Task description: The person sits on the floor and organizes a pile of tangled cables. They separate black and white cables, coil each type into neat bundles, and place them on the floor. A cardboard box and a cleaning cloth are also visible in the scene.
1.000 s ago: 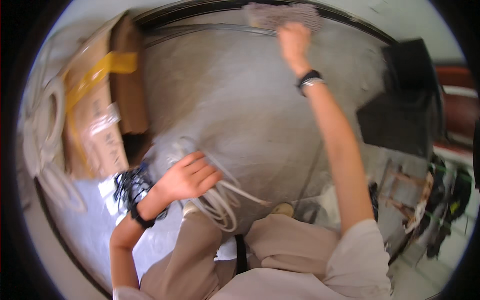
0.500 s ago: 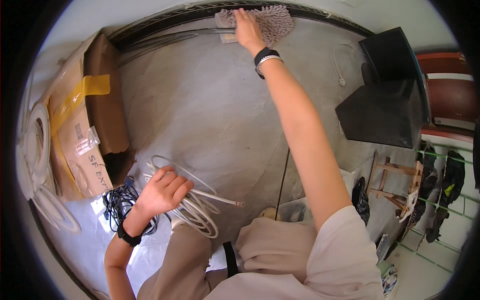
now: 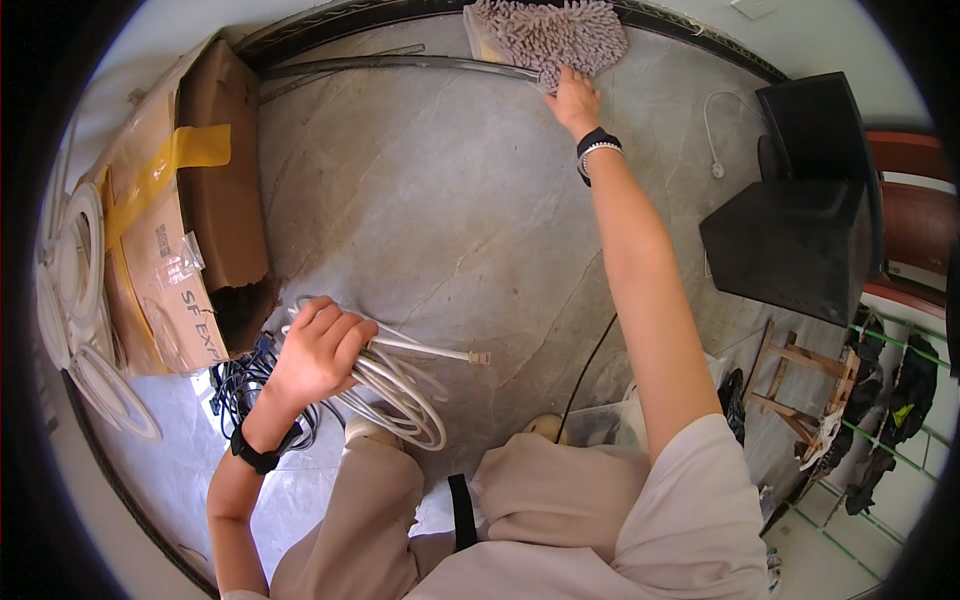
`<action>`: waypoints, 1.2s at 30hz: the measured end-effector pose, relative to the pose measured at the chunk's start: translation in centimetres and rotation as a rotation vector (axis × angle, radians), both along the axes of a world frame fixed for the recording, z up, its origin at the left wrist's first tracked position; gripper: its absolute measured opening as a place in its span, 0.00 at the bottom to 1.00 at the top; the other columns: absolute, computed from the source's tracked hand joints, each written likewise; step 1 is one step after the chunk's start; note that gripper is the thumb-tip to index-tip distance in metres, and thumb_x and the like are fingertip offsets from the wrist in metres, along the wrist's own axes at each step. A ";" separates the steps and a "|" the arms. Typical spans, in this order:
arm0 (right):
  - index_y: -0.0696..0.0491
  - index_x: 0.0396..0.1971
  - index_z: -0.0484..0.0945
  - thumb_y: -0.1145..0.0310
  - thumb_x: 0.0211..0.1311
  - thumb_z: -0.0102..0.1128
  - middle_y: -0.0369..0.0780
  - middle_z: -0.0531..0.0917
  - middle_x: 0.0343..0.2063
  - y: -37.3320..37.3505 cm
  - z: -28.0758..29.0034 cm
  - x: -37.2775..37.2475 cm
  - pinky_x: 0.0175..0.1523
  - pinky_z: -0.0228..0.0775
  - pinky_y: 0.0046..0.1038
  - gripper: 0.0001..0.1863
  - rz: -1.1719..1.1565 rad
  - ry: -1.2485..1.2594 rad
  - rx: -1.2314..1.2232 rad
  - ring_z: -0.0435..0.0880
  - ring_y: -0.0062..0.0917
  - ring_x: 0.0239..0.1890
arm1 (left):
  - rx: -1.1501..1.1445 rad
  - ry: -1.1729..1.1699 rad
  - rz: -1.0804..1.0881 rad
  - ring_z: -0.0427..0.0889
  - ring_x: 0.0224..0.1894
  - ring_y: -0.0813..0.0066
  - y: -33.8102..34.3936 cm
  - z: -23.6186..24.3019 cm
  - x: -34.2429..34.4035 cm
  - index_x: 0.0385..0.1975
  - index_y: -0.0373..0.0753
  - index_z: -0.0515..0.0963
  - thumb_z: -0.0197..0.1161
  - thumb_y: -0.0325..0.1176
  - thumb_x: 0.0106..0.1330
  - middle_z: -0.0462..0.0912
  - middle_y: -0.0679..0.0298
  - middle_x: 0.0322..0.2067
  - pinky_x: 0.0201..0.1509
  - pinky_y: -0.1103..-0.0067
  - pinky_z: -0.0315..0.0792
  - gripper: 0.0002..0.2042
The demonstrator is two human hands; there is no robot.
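Observation:
My left hand [image 3: 322, 352] is closed round a coil of white cable [image 3: 408, 405]. One end with a clear plug [image 3: 480, 357] sticks out to the right. At the far side of the floor, my right hand [image 3: 577, 104] reaches out on a stretched arm. Its fingers are at the near edge of a greyish shaggy mop pad [image 3: 560, 38] and appear to pinch a corner of it. The pad lies against the wall's dark skirting. Long dark strips [image 3: 400, 64] run along the floor from the left and end beside that corner.
An open cardboard box [image 3: 150, 240] stands at left, with white hoses [image 3: 85, 260] beside it and tangled black cables [image 3: 240, 395] before it. A black box-shaped unit [image 3: 790, 245], a dark panel [image 3: 815, 120], a small wooden stool [image 3: 800, 375] and a green rack [image 3: 890, 440] are at right.
My right hand has come off the pad's left part to its near edge, closer to me. The left hand still holds the cable coil, now raised slightly. The whole view has shifted.

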State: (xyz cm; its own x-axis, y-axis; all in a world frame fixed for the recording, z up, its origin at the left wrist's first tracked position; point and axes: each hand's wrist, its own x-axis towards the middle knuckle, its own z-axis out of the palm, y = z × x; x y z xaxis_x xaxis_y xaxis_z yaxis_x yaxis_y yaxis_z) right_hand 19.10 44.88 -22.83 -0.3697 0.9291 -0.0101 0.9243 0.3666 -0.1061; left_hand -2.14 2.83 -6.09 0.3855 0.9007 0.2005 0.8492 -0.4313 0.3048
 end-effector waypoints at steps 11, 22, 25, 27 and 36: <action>0.62 0.27 0.78 0.58 0.49 0.53 0.54 0.80 0.28 0.5 1.3 8.8 0.40 0.71 0.43 0.19 -0.744 0.477 0.271 0.80 0.48 0.33 | -0.001 -0.004 -0.049 0.73 0.29 0.62 0.0 -0.2 1.0 0.31 0.34 0.72 0.60 0.28 0.32 0.75 0.60 0.26 0.42 0.69 0.67 0.19; 0.68 0.33 0.73 0.63 0.55 0.50 0.52 0.80 0.24 -0.3 14.5 14.5 0.35 0.71 0.38 0.19 -0.489 0.928 0.899 0.80 0.45 0.27 | -0.241 -0.135 0.413 0.77 0.33 0.51 1.8 -2.3 0.1 0.39 0.36 0.71 0.64 0.31 0.44 0.78 0.51 0.28 0.37 0.66 0.71 0.20; 0.67 0.35 0.72 0.66 0.61 0.47 0.47 0.80 0.22 -3.3 18.9 14.4 0.29 0.72 0.30 0.16 -0.412 1.307 0.717 0.81 0.33 0.23 | -0.286 -0.309 0.551 0.77 0.30 0.50 3.9 -4.9 -1.4 0.36 0.35 0.73 0.64 0.33 0.45 0.78 0.50 0.26 0.36 0.66 0.71 0.17; 0.67 0.35 0.71 0.65 0.65 0.44 0.44 0.80 0.20 -4.9 21.4 14.2 0.25 0.71 0.23 0.16 -0.248 1.306 0.778 0.80 0.23 0.20 | -0.343 -0.354 0.681 0.77 0.27 0.55 5.4 -7.1 -2.7 0.32 0.34 0.74 0.64 0.34 0.45 0.79 0.51 0.25 0.33 0.69 0.71 0.15; 0.64 0.39 0.70 0.67 0.62 0.49 0.49 0.76 0.33 -7.1 21.5 15.5 0.46 0.64 0.33 0.14 -0.166 0.903 0.952 0.75 0.34 0.38 | -0.711 -1.361 1.169 0.69 0.18 0.75 7.4 -13.4 -8.0 0.27 0.36 0.74 0.63 0.38 0.53 0.70 0.65 0.18 0.19 0.76 0.64 0.11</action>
